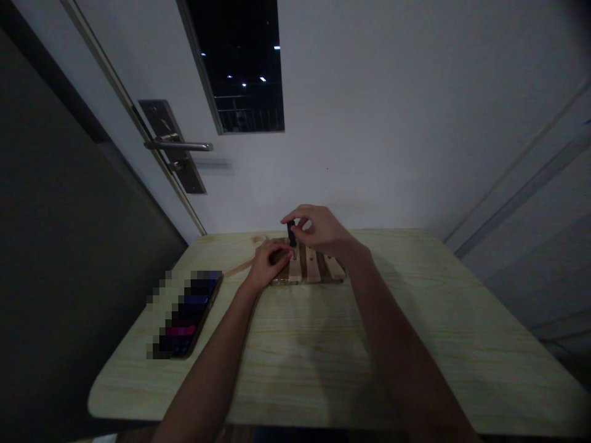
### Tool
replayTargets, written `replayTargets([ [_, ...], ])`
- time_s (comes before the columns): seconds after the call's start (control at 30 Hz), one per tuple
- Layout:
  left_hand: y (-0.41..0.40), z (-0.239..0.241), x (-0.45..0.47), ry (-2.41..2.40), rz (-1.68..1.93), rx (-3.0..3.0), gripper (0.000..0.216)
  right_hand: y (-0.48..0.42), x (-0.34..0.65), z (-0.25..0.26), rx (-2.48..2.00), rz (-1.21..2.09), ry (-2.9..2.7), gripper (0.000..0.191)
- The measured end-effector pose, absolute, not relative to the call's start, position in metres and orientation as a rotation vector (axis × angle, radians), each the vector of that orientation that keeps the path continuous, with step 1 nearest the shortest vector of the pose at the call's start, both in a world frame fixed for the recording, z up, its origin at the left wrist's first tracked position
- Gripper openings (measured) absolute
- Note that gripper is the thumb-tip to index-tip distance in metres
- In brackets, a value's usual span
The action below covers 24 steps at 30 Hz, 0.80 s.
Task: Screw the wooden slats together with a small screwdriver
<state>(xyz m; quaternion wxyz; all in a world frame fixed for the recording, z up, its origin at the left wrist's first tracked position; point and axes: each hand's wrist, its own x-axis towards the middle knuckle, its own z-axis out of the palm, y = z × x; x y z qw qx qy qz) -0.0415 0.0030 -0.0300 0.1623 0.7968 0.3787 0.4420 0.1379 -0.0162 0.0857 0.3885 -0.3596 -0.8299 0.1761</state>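
A short screwdriver with a black handle [291,234] stands nearly upright, its lower end at one of the light wooden pieces [295,269]. My right hand [318,226] grips the handle from above, fingers closed around it. From the left, my left hand [268,261] rests on the brown board [340,281]. Its thumb and forefinger come together at the screwdriver's lower end; whatever they pinch there is too small to make out. Several light pieces lie side by side across the board, with dark holes showing in some. My left hand covers the board's left part.
On the table [295,369], a phone [194,314] lies left of my left forearm. A thin light wooden strip [239,268] sits between phone and board. Behind the table's back edge rises a white door [392,123] with a metal handle [180,146] and a dark window [244,67].
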Motion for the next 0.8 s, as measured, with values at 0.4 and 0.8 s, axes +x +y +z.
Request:
replayTargets([
  [0.4, 0.0043, -0.0327, -0.0419, 1.046, 1.299, 2.277, 0.014, -0.0101, 0.1389, 0.0827, -0.966, 0.377, -2.108, 0.013],
  [0.8, 0.0035, -0.0313, -0.0419, 1.061, 1.291, 2.277, 0.015, -0.0177, 0.1387, 0.0882, -0.94, 0.538, -2.085, 0.026],
])
